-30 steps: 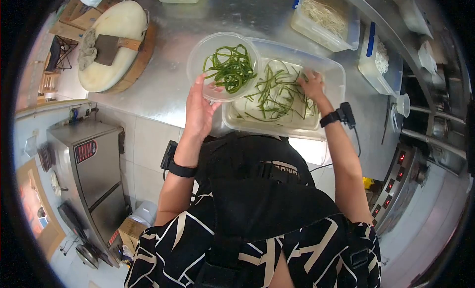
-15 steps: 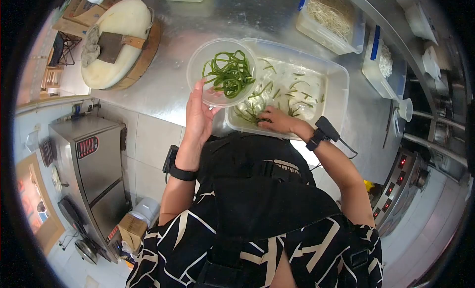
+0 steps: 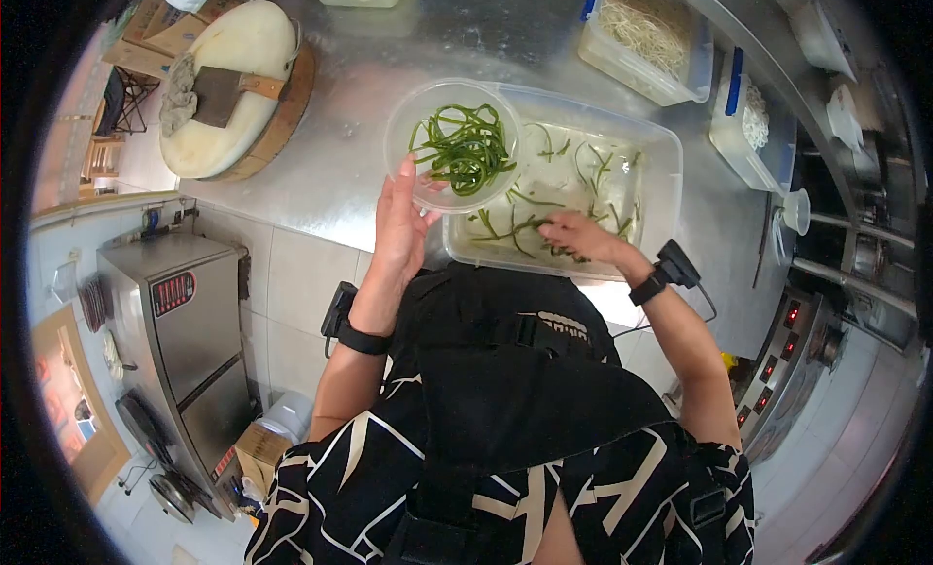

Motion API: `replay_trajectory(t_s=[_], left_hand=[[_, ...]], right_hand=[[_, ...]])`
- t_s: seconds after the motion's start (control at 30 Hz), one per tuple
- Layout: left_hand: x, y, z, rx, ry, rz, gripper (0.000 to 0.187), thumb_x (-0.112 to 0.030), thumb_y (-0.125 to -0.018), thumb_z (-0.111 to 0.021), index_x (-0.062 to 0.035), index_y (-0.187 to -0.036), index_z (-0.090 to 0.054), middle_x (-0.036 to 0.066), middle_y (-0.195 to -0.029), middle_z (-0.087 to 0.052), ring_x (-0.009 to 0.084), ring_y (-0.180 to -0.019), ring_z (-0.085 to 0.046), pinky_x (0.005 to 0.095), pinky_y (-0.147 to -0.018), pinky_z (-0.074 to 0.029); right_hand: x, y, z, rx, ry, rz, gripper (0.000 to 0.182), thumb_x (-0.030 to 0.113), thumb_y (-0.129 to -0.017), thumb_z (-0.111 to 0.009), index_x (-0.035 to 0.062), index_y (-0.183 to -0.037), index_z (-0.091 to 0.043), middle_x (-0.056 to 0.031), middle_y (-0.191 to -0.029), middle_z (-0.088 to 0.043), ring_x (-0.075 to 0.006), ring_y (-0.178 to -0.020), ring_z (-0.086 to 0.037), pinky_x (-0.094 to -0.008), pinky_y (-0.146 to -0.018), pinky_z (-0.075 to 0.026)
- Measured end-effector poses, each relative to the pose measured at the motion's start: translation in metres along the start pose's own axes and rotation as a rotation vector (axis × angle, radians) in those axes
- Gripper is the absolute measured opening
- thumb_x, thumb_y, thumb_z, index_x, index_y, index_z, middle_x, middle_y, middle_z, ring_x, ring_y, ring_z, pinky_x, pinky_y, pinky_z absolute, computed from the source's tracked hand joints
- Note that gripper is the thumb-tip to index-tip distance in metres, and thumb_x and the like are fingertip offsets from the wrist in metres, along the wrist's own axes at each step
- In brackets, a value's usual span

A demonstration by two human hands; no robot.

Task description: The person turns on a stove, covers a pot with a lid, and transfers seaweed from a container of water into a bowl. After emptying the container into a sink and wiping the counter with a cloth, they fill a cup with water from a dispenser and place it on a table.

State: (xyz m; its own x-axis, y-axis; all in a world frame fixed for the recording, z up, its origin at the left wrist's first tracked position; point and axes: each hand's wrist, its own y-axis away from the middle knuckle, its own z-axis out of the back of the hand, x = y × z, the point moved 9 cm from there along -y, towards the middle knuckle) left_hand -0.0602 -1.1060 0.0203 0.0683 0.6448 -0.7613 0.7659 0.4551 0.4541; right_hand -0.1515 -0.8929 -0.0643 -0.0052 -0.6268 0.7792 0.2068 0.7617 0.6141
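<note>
My left hand [image 3: 400,215] grips the near-left rim of a round clear plastic bowl [image 3: 400,113], fingers below and thumb at the side. Inside the bowl lies a tangle of long green vegetable strips [image 3: 466,149]. The bowl is tilted over the left end of a rectangular clear plastic tub [image 3: 671,176]. Shallow liquid and scattered green strips [image 3: 593,167] are in the tub. Down inside its near side, my right hand [image 3: 583,237] has its fingers curled together around some green strips, partly hidden by the fingers.
A cleaver [image 3: 219,97] and a crumpled cloth [image 3: 179,94] rest on a round chopping board [image 3: 219,142] at the left. Two blue-edged containers, one with bean sprouts [image 3: 641,40], one with white strips [image 3: 756,118], stand to the right on the steel counter [image 3: 340,108].
My right hand has moved right inside the tub, and strips there have shifted and spread. The bowl in my left hand has moved slightly right.
</note>
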Motion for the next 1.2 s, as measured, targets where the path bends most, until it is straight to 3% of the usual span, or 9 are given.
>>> replay_trajectory(t_s=[0.07, 0.23, 0.57, 0.73, 0.83, 0.9, 1.07, 1.13, 1.2], left_hand=[[0.004, 0.000, 0.000, -0.009, 0.006, 0.014, 0.056, -0.047, -0.086, -0.048, -0.0029, -0.118, -0.037, 0.010, -0.106, -0.049, 0.0153, -0.095, -0.050, 0.0318, -0.081, -0.044], [0.011, 0.000, -0.015, 0.014, -0.097, 0.030, 0.067, -0.050, -0.085, -0.045, 0.0004, -0.127, -0.029, 0.010, -0.104, -0.046, 0.0183, -0.100, -0.049, 0.0316, -0.083, -0.045], [0.049, -0.004, -0.054, 0.155, -0.240, 0.064, 0.057, -0.042, -0.086, -0.051, -0.0033, -0.124, -0.032, 0.007, -0.107, -0.043, 0.0137, -0.097, -0.047, 0.0311, -0.077, -0.048], [0.064, -0.005, -0.074, 0.219, -0.209, 0.146, 0.059, -0.039, -0.085, -0.053, -0.0043, -0.126, -0.030, 0.006, -0.110, -0.043, 0.0140, -0.096, -0.047, 0.0331, -0.078, -0.047], [0.065, -0.007, -0.075, 0.219, -0.109, 0.101, 0.062, -0.040, -0.082, -0.058, -0.0053, -0.125, -0.029, 0.008, -0.103, -0.047, 0.0167, -0.101, -0.048, 0.0344, -0.079, -0.046], [0.059, -0.002, -0.079, 0.231, -0.132, 0.076, 0.060, -0.039, -0.083, -0.057, -0.0055, -0.125, -0.029, 0.008, -0.105, -0.047, 0.0161, -0.101, -0.048, 0.0338, -0.079, -0.046], [0.053, 0.005, -0.082, 0.280, -0.129, 0.074, 0.058, -0.036, -0.085, -0.055, -0.0053, -0.126, -0.028, 0.009, -0.113, -0.046, 0.0146, -0.102, -0.048, 0.0303, -0.076, -0.047], [0.048, 0.010, -0.086, 0.321, -0.034, 0.077, 0.055, -0.032, -0.086, -0.054, -0.0048, -0.126, -0.028, 0.008, -0.116, -0.045, 0.0144, -0.101, -0.050, 0.0275, -0.074, -0.049], [0.041, 0.014, -0.089, 0.319, -0.037, 0.035, 0.053, -0.029, -0.087, -0.053, -0.0046, -0.127, -0.028, 0.009, -0.116, -0.045, 0.0146, -0.101, -0.050, 0.0272, -0.073, -0.049]], right_hand=[[0.008, 0.016, 0.015, -0.022, -0.186, -0.191, 0.030, 0.038, -0.089, -0.047, 0.0081, -0.088, -0.051, -0.0004, -0.071, -0.049, -0.0106, -0.066, -0.046, -0.0240, -0.058, -0.039], [0.066, 0.050, 0.065, -0.286, -0.514, -0.003, 0.027, 0.037, -0.089, -0.047, 0.0144, -0.075, -0.041, 0.0094, -0.058, -0.026, -0.0016, -0.048, -0.021, -0.0176, -0.041, -0.018], [0.194, 0.105, 0.108, -0.529, -0.796, 0.549, 0.027, 0.034, -0.091, -0.044, 0.0110, -0.077, -0.042, 0.0066, -0.061, -0.030, -0.0028, -0.049, -0.024, -0.0174, -0.042, -0.018], [0.178, 0.081, 0.080, -0.571, -0.881, 0.665, 0.030, 0.036, -0.091, -0.044, 0.0078, -0.081, -0.044, 0.0047, -0.062, -0.035, -0.0040, -0.052, -0.031, -0.0175, -0.045, -0.025], [0.158, 0.062, 0.059, -0.692, -0.359, 0.594, 0.024, 0.030, -0.089, -0.047, 0.0068, -0.084, -0.047, -0.0012, -0.072, -0.047, -0.0122, -0.061, -0.043, -0.0244, -0.054, -0.036], [0.149, 0.046, 0.024, -0.638, 0.804, 0.264, 0.026, 0.022, -0.084, -0.053, 0.0024, -0.101, -0.050, -0.0123, -0.097, -0.053, -0.0270, -0.089, -0.050, -0.0357, -0.073, -0.041], [0.185, 0.091, 0.019, -0.790, 0.766, 0.372, 0.034, 0.008, -0.076, -0.059, 0.0034, -0.109, -0.052, -0.0147, -0.111, -0.050, -0.0328, -0.110, -0.043, -0.0364, -0.089, -0.038], [0.189, 0.118, 0.046, -0.804, 0.489, 0.531, 0.021, 0.004, -0.077, -0.058, 0.0024, -0.098, -0.057, -0.0113, -0.100, -0.055, -0.0253, -0.093, -0.053, -0.0297, -0.077, -0.043], [0.163, 0.132, 0.082, -0.884, 0.298, 0.382, 0.013, 0.001, -0.077, -0.058, 0.0013, -0.091, -0.059, -0.0073, -0.087, -0.056, -0.0154, -0.073, -0.054, -0.0231, -0.063, -0.042]])
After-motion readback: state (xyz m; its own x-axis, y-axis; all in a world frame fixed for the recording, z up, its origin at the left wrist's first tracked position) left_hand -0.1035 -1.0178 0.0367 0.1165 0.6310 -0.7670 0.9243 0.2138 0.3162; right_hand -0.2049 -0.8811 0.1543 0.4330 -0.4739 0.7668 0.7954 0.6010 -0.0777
